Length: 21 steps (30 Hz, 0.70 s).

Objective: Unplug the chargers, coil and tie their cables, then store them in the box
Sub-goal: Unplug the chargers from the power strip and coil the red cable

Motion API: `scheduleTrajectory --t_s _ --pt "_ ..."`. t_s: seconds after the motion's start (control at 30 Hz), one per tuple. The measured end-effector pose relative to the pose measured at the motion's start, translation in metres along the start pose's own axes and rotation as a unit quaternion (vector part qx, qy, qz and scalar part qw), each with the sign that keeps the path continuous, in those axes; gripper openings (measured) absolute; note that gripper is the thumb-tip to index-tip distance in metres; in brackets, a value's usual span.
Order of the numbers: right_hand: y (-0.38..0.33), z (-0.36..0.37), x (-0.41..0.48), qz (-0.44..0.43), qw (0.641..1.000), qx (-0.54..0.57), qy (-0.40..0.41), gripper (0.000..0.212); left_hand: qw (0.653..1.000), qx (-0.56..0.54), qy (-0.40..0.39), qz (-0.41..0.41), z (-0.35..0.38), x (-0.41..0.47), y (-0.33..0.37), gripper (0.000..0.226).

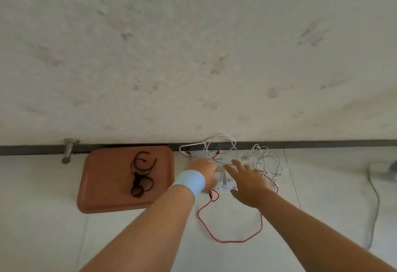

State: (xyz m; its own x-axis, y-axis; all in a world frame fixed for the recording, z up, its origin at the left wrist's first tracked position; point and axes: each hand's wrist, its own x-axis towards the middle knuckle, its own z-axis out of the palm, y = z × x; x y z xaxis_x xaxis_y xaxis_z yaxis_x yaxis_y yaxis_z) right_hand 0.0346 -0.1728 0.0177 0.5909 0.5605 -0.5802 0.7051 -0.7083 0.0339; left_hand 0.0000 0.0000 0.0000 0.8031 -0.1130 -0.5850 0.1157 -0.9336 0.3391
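A white power strip lies on the pale floor by the wall, with white chargers plugged into it. My left hand, a light blue band on its wrist, rests on the strip's far left part; its fingers are hidden. My right hand hovers over the strip with fingers spread and straight, holding nothing. A tangle of white cables spreads to the right and up to the wall. A red cable loops over the floor in front of the strip.
A brown tray lies on the floor to the left with several black cable ties on it. A metal door stop sticks out from the baseboard. A grey cord runs along the right.
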Motion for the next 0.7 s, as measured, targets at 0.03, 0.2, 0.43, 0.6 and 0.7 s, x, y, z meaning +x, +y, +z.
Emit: scheduleTrajectory --t_s 0.03,0.2,0.43,0.6,0.7 --pt "-0.001 0.006 0.007 0.005 1.0 -0.001 0.001 0.079 1.0 -0.001 -0.003 -0.001 0.007 0.006 0.0 0.04" --pt "0.001 0.038 0.032 0.032 0.999 0.011 0.042 0.07 0.999 -0.021 0.016 0.027 0.038 0.027 0.006 0.032" --pt "0.016 0.053 0.038 0.054 0.983 0.16 0.078 0.042 0.997 -0.033 0.067 0.034 0.081 0.056 0.004 0.037" --pt "0.023 0.06 0.048 0.008 0.992 0.11 0.06 0.039 0.997 -0.025 0.07 0.02 0.091 0.071 0.006 0.044" --pt "0.023 0.06 0.054 0.003 0.996 0.067 0.053 0.037 0.998 -0.02 0.058 0.015 0.089 0.072 0.008 0.034"
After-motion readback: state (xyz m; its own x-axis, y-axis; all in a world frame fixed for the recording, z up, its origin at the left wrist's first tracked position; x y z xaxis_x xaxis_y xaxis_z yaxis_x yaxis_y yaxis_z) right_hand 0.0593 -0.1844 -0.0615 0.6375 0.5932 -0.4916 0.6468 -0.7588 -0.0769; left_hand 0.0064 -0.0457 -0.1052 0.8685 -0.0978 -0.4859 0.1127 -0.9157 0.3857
